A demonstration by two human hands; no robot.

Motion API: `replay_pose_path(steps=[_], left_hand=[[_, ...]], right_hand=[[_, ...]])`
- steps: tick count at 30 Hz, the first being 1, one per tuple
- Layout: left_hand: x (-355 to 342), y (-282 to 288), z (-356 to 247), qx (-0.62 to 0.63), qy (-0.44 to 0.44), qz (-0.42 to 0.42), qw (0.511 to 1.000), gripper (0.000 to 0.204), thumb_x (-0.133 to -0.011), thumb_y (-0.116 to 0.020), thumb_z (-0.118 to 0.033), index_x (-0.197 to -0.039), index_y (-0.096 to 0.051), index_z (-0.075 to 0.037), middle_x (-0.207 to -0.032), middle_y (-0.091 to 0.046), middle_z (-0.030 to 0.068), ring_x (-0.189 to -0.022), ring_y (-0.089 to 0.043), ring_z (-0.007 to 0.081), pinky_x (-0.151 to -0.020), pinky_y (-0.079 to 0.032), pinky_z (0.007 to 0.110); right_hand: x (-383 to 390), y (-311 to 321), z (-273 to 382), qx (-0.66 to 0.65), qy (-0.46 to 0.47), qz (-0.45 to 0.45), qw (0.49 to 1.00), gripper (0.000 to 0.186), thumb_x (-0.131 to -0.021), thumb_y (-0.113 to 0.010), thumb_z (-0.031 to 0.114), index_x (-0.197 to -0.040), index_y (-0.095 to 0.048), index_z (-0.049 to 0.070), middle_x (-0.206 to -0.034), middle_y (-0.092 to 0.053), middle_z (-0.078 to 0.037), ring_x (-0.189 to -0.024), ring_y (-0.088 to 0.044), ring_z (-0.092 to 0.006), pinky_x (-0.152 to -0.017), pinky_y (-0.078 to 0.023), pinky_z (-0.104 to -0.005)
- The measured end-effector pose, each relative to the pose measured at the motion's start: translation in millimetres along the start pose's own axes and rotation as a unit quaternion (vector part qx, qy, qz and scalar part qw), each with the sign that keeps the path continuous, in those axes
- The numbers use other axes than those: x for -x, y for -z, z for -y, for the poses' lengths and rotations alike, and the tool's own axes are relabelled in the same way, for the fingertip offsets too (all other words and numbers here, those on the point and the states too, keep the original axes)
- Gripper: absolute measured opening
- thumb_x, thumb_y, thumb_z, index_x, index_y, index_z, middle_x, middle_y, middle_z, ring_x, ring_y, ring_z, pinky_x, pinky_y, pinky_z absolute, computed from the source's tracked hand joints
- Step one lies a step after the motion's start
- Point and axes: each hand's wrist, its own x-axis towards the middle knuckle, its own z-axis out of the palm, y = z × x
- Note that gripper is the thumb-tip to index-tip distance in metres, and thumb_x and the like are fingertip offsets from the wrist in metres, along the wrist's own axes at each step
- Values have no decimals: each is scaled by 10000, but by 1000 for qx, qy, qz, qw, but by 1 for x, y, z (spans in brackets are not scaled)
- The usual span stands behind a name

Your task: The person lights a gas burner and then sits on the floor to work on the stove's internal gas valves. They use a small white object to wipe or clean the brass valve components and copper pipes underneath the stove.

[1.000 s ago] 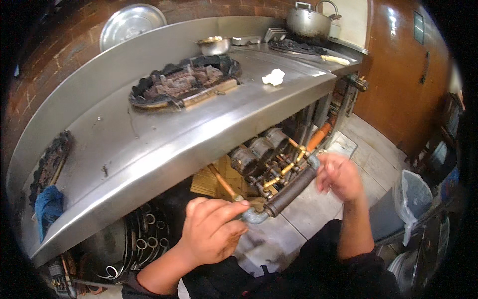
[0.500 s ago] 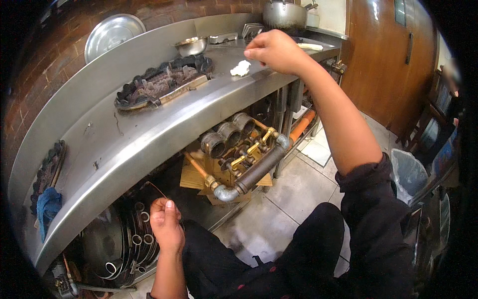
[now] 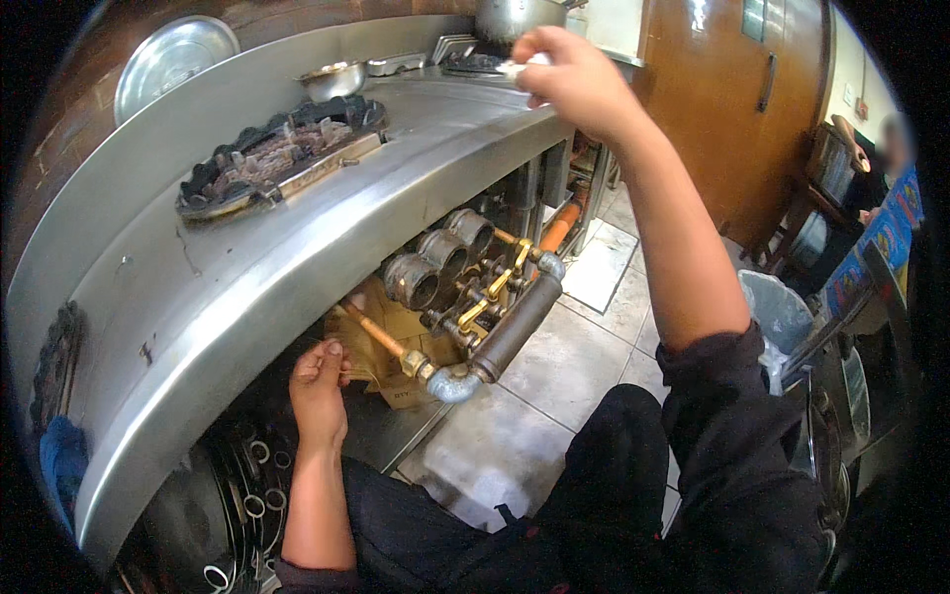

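My right hand (image 3: 574,79) is raised over the far right end of the steel counter (image 3: 287,233). Its fingers pinch a crumpled white piece of tissue or paper (image 3: 537,61), partly hidden by the hand. Below the counter's front edge, my left hand (image 3: 321,381) is closed in a pinch, close to the copper pipe (image 3: 374,329). Whatever lies between those fingertips is too small to make out. Brass gas valves (image 3: 472,315) and a thick dark pipe (image 3: 518,327) are to the right of that hand, under round burner mouths (image 3: 411,280).
A burner (image 3: 282,158) is set in the counter; behind it stand a metal bowl (image 3: 332,81), a lid (image 3: 173,67) and a pot (image 3: 520,18). Pans (image 3: 188,505) are stacked below left, near a blue cloth (image 3: 63,460). A lined bin (image 3: 777,307) and another person (image 3: 871,183) are at right.
My right hand has taken the crumpled white piece off the counter and lifted it. My left hand has moved up slightly toward the copper pipe. The view has shifted to the right.
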Motion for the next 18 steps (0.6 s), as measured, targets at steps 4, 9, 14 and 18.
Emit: replay_pose_path(steps=[4, 9, 14, 18], left_hand=[[-22, -22, 12, 19, -38, 14, 999, 157, -936, -584, -143, -1031, -605, -19, -873, -609, 12, -744, -539, 88, -663, -423, 230], [7, -32, 8, -220, -154, -73, 961, 138, -904, -583, -76, -1013, -584, 10, -940, -601, 64, -823, -559, 144, -730, -452, 266], [65, -40, -45, -275, -503, 8, 820, 170, -807, -639, -76, -974, -611, -69, -951, -583, 119, -878, -543, 259, -774, -444, 386], [94, -85, -93, -403, -554, 161, 710, 195, -738, -697, -212, -919, -634, -182, -1097, -625, 60, -1024, -555, 280, -820, -389, 430]], right_hand=[[51, 29, -11, -202, -5, -1, 979, 303, -829, -635, 147, -1088, -561, 11, -769, -618, -47, -612, -580, -103, -567, -479, -250], [120, 31, -12, -290, -97, 46, 951, 357, -832, -710, 168, -1111, -548, 16, -805, -635, -30, -658, -578, -59, -522, -460, -204], [145, -4, -19, -357, -37, 80, 930, 246, -832, -667, 82, -1064, -635, 7, -889, -663, -56, -782, -613, -91, -681, -499, -249], [136, -8, -9, -100, 125, 35, 986, 279, -790, -683, 101, -1059, -664, 31, -853, -636, -37, -742, -575, -84, -637, -455, -236]])
